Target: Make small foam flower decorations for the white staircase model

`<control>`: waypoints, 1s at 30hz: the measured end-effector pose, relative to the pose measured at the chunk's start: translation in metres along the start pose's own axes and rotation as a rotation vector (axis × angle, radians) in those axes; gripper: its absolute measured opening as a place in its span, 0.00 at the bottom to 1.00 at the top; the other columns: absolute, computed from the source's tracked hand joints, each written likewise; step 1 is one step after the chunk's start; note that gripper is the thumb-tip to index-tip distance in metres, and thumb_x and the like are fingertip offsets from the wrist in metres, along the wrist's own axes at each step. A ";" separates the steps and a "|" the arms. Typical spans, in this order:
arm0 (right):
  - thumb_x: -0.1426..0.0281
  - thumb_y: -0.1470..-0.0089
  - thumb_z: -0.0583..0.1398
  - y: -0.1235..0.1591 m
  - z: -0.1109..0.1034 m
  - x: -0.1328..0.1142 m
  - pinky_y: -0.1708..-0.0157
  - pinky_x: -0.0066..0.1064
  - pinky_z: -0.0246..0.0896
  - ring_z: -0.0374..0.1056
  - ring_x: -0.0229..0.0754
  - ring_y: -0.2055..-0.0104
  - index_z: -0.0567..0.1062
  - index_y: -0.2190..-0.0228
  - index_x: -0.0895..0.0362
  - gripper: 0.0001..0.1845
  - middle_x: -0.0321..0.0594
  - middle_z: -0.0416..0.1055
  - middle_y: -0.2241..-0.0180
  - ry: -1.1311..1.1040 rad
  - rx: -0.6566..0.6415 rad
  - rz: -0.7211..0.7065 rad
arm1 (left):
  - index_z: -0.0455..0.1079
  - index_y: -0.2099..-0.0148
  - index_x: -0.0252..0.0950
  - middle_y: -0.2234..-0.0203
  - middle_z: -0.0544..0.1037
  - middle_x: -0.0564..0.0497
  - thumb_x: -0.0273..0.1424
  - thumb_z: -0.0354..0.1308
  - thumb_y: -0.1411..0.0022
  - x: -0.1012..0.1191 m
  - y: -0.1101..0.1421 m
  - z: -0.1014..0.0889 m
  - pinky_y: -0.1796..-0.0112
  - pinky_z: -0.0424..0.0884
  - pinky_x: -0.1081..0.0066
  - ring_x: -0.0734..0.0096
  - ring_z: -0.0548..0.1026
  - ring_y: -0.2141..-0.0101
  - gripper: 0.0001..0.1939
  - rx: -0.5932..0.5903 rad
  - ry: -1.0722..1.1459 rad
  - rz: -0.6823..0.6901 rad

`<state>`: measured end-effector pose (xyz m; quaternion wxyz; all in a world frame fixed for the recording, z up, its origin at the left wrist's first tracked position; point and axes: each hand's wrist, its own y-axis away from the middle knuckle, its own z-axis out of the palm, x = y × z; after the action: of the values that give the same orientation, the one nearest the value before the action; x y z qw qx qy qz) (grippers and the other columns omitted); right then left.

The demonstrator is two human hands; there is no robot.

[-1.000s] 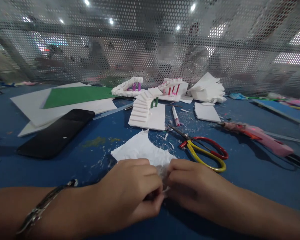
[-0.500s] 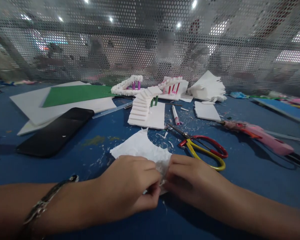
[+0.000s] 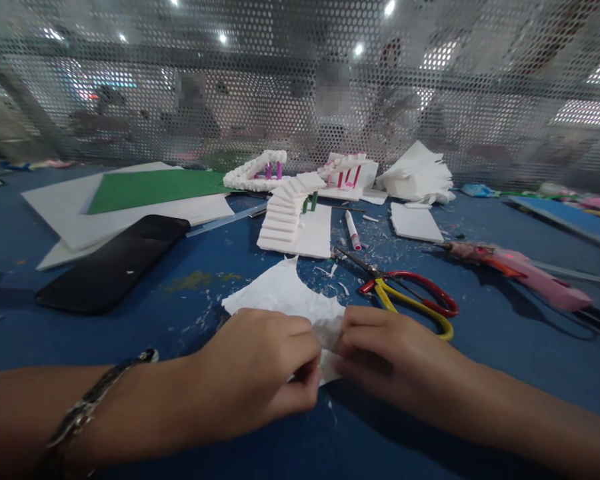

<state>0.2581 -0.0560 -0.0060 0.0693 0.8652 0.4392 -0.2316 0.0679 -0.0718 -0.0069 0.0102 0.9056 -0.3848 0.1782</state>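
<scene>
A torn, creased piece of white paper point(image 3: 285, 290) lies in front of me on the blue table. My left hand point(image 3: 270, 363) is closed on its near left part, thumb and fingers pinched together. At its right edge my right hand point(image 3: 385, 347) is closed too, fingers curled against the paper. The fingertips of both hands are partly hidden. Scissors point(image 3: 400, 290) with one red and one yellow handle lie just beyond my right hand. Past the paper stands a small white model staircase point(image 3: 285, 217) with green posts on a white base.
A black phone point(image 3: 115, 263) lies at left, before green sheet point(image 3: 160, 190) and white sheets. A pink glue gun point(image 3: 530, 270) rests at right. Behind are a marker point(image 3: 353, 230), a white square point(image 3: 416, 222), a paper stack point(image 3: 417, 173) and a perforated metal screen point(image 3: 280, 87).
My right hand has shifted slightly right, widening the gap between the hands. More of the white paper shows between them.
</scene>
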 end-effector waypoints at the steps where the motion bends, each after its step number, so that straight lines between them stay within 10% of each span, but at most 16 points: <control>1: 0.75 0.50 0.54 0.000 0.000 0.000 0.74 0.22 0.52 0.59 0.32 0.73 0.67 0.78 0.59 0.07 0.35 0.63 0.74 0.004 0.009 0.001 | 0.65 0.75 0.36 0.80 0.70 0.56 0.25 0.51 0.50 0.000 0.000 0.000 0.78 0.56 0.76 0.75 0.67 0.79 0.05 -0.008 -0.004 -0.002; 15: 0.78 0.51 0.53 0.001 -0.003 -0.001 0.73 0.22 0.53 0.58 0.31 0.71 0.66 0.73 0.58 0.05 0.35 0.61 0.70 0.000 -0.020 -0.078 | 0.63 0.65 0.37 0.61 0.68 0.52 0.30 0.52 0.47 -0.005 0.002 -0.006 0.72 0.64 0.73 0.70 0.70 0.68 0.05 -0.039 -0.075 0.182; 30: 0.75 0.48 0.53 0.000 -0.002 0.001 0.68 0.23 0.56 0.61 0.33 0.67 0.70 0.70 0.59 0.05 0.38 0.65 0.68 -0.029 -0.032 -0.071 | 0.65 0.62 0.34 0.65 0.70 0.49 0.28 0.50 0.45 0.009 0.005 -0.007 0.75 0.65 0.73 0.69 0.71 0.73 0.08 -0.086 -0.158 0.013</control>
<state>0.2596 -0.0547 -0.0043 0.0811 0.8445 0.4722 -0.2393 0.0676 -0.0804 0.0020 0.0178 0.9131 -0.3974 0.0895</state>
